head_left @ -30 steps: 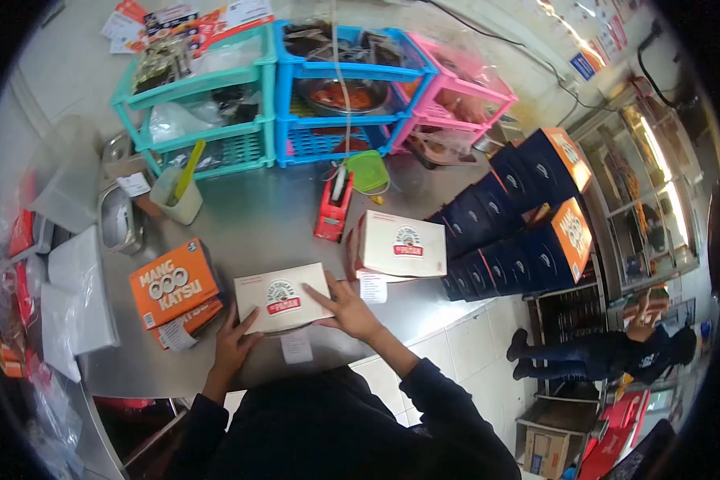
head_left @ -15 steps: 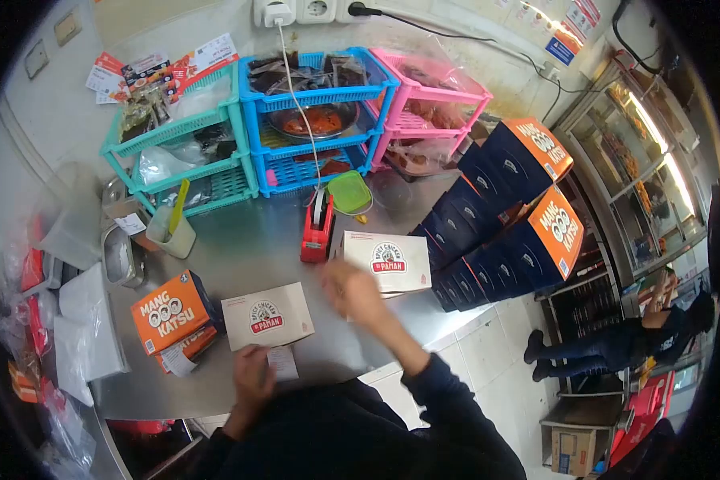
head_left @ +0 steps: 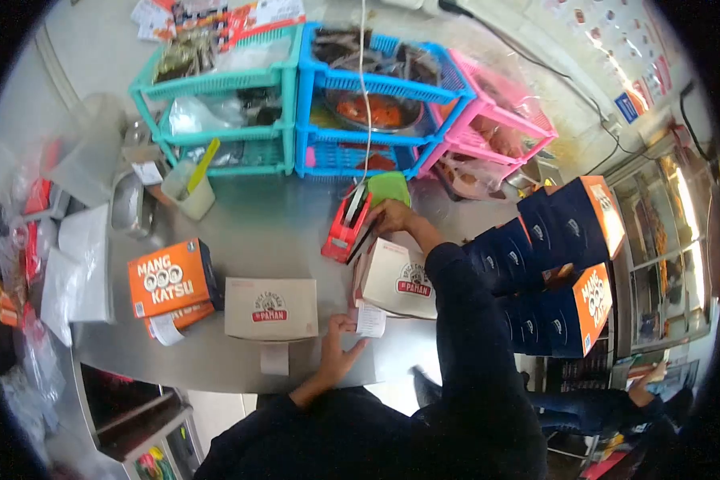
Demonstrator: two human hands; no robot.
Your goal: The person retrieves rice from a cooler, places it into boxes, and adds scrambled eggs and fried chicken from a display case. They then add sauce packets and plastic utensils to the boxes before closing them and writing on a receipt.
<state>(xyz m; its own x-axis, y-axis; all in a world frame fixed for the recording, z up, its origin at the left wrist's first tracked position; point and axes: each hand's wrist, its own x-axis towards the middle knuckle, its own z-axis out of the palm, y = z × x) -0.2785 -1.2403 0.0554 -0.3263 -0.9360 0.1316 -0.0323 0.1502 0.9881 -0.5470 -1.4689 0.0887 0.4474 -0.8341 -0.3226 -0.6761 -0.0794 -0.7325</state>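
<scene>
My left hand [head_left: 338,354] is at the front of the right-hand cream box [head_left: 388,276], its fingers on the left edge of a printed receipt [head_left: 370,321] that sticks out there. My right hand [head_left: 394,217] is bent down behind that box, beside the red tape dispenser [head_left: 346,230]. Its fingertips are closed at the top of a thin dark stick-like thing [head_left: 361,243], whose kind I cannot make out. A second cream box [head_left: 248,318] lies to the left, with another receipt [head_left: 274,360] hanging from its front.
Orange boxes [head_left: 168,276] stand at left, dark stacked boxes [head_left: 560,232] at right. Teal [head_left: 216,82], blue [head_left: 384,84] and pink [head_left: 496,104] racks line the back, with a green lid [head_left: 390,186] before them. A person [head_left: 592,408] is at far right.
My right hand has gone from in front of the right-hand cream box to behind it. My left hand has moved right, from the left cream box to the other's receipt. The view has shifted.
</scene>
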